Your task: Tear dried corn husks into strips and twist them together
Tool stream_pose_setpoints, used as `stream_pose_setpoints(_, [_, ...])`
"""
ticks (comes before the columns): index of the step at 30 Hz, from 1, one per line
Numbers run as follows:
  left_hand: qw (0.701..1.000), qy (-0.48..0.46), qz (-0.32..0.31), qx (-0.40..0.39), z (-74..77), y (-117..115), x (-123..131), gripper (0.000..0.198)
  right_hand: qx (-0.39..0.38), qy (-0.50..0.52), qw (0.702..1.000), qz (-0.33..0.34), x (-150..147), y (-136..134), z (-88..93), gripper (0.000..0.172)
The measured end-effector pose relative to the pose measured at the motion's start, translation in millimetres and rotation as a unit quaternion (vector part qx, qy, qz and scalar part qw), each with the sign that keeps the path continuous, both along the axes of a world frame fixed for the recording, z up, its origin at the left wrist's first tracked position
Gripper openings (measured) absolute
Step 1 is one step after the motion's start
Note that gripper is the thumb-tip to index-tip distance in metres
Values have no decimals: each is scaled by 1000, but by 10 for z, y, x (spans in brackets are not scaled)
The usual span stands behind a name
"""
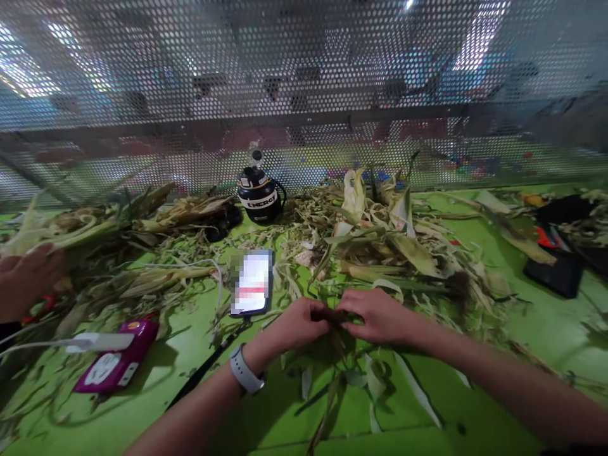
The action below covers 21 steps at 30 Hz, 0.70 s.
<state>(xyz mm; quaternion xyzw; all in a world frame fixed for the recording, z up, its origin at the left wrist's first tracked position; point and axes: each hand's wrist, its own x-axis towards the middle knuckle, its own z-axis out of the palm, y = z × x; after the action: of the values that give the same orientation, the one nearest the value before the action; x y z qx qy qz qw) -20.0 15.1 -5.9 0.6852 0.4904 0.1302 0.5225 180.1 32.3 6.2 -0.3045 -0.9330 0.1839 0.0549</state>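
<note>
My left hand (301,324), with a white watch band on the wrist, is closed with fingertips pinched at the middle front. Close beside it, my right hand (375,316) is closed too, its fingers curled toward the left ones. Between them is a thin strip of dry corn husk (338,342); the fingers partly cover it and the light there is dim. Loose husk strips (375,380) lie on the green table (285,411) just below my hands. A heap of dry husks (380,247) lies right behind them.
A lit phone (254,282) on a black strap lies left of my hands. Farther left are a purple power bank (118,354) and another person's hand (31,278). A black jug (260,196) stands before a perforated metal screen (304,95). A dark phone (553,272) lies right.
</note>
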Motion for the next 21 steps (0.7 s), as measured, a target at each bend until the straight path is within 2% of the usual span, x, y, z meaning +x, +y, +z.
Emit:
stream_pose_setpoints(9, [999, 35, 26, 0, 73, -10, 34, 30, 53, -1, 999, 2, -46, -49, 9, 18])
stream_pose_setpoints(21, [999, 15, 28, -6, -27, 28, 3, 30, 60, 5, 998, -32, -30, -82, 21, 12])
